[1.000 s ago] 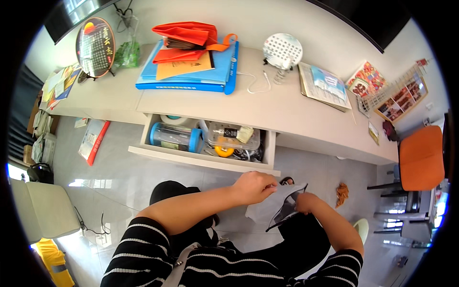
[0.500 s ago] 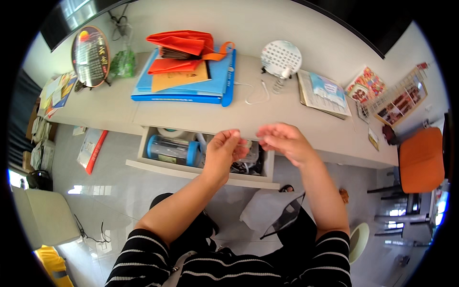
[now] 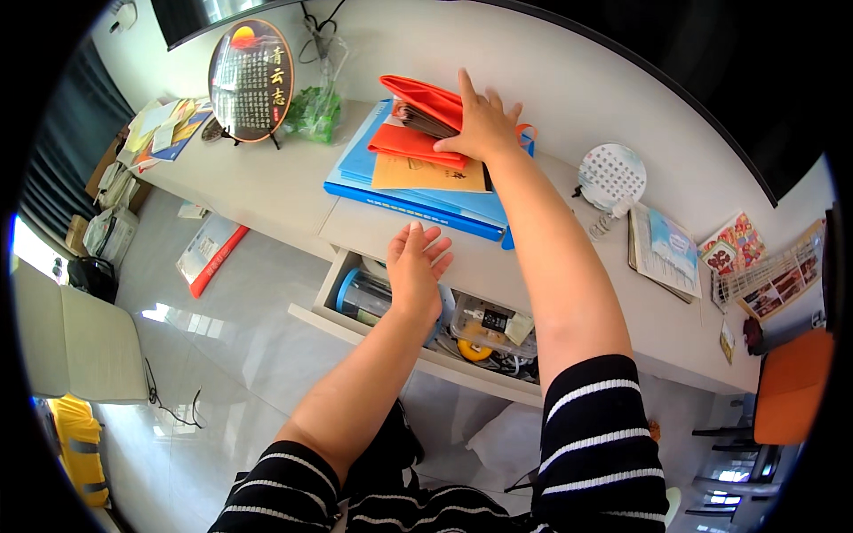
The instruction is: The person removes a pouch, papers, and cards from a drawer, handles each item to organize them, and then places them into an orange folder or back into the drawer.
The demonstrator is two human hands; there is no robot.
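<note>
With fingers spread, my right hand (image 3: 484, 124) reaches over the right end of a red folded bag (image 3: 418, 140), its thumb overlapping the red edge. Whether it presses on the bag I cannot tell. Dark brown layers show between the bag's folds. Beneath lie a tan envelope (image 3: 426, 174) and blue folders (image 3: 355, 160). My left hand (image 3: 415, 269) is held, fingers apart and nothing in it, over the pulled-out drawer (image 3: 315, 315). Inside the drawer are a clear cylinder with blue rims (image 3: 360, 296), a clear plastic box (image 3: 484, 322) and a yellow round thing (image 3: 474, 350).
A round fan-shaped display (image 3: 251, 82) and a bagged green plant (image 3: 313, 114) stand on the desk's left. Toward the right are a white round plaque (image 3: 611, 176), a small clear bottle (image 3: 613, 218) and an open notebook (image 3: 665, 253). An orange chair (image 3: 793, 387) is at far right.
My right hand has moved from above the drawer up to the red bag. My hands, close together before, are now apart. The view has shifted, revealing more of the drawer's right part.
</note>
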